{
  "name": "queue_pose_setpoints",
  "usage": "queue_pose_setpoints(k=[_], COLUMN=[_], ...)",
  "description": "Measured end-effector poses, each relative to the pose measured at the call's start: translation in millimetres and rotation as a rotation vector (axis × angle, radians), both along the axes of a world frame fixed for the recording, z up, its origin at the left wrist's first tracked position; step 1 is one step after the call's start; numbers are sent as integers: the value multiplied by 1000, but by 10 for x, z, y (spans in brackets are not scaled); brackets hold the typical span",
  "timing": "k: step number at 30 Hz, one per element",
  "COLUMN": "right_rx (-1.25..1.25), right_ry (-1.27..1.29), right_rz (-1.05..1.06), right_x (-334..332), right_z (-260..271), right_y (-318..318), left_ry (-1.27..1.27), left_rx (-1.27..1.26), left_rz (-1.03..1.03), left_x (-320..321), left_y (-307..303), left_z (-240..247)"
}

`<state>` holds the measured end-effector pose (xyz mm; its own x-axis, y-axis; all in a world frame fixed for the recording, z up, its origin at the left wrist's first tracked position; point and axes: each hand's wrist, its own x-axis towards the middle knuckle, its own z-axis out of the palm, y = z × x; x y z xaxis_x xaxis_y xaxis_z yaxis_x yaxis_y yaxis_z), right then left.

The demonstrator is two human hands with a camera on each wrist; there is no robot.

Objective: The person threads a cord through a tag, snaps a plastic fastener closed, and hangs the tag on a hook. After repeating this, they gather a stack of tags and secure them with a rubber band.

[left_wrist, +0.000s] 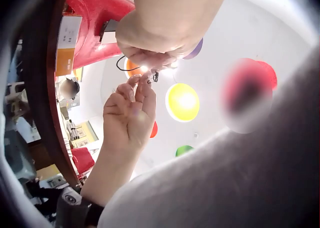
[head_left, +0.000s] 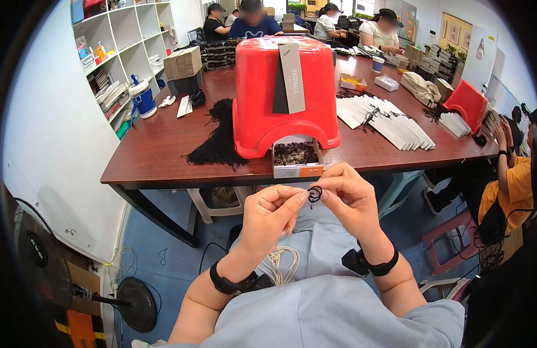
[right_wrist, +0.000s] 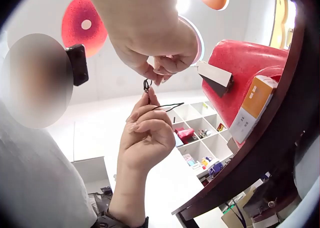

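Note:
Above the lap, both hands meet over a small looped black cord (head_left: pixel 315 194). My left hand (head_left: pixel 271 213) pinches the cord between thumb and forefinger, seen from the left. From the other side, the right hand (head_left: pixel 354 203) pinches it as well, its fingertips close to the left ones. In the right wrist view the cord (right_wrist: pixel 146 86) forms a small tangle at the fingertips, and a loose loop sticks out past the left hand (right_wrist: pixel 147 143). On the table edge ahead sits an open box (head_left: pixel 296 168) of small black pieces, under the arch of a red plastic stool (head_left: pixel 286 98).
A grey tag (head_left: pixel 292 78) hangs on the stool. Black cords (head_left: pixel 219 136) lie in a heap to its left, and fanned white tags (head_left: pixel 390 122) to its right. A fan (head_left: pixel 42 255) stands at the left. Several people sit around the table (head_left: pixel 164 139).

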<state>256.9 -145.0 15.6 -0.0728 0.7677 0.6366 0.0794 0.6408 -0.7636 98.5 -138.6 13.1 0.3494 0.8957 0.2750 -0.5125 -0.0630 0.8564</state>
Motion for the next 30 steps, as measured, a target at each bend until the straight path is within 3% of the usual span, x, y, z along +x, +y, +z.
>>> queue_pose_setpoints(k=[2, 6, 14, 17, 19, 22, 30], right_rx=[125, 131, 469, 452, 445, 441, 398], right_ry=[-73, -148, -361, -340, -333, -324, -301], right_rz=[-13, -38, -341, -399, -409, -421, -438], right_x=[-13, -17, -74, -56, -20, -15, -32], right_z=[20, 95, 80, 128, 158, 173, 150], right_y=[-15, -74, -43, -48, -52, -68, -80], left_ry=[29, 126, 192, 267, 273, 327, 347], left_rx=[36, 113, 136, 28, -28, -8, -16], left_rz=[48, 174, 212, 158, -73, -212, -339], left_x=[7, 28, 31, -9, -75, -163, -217], left_y=[-16, -61, -78, -145, -204, -212, -148], left_z=[-3, 8, -7, 83, 160, 198, 218])
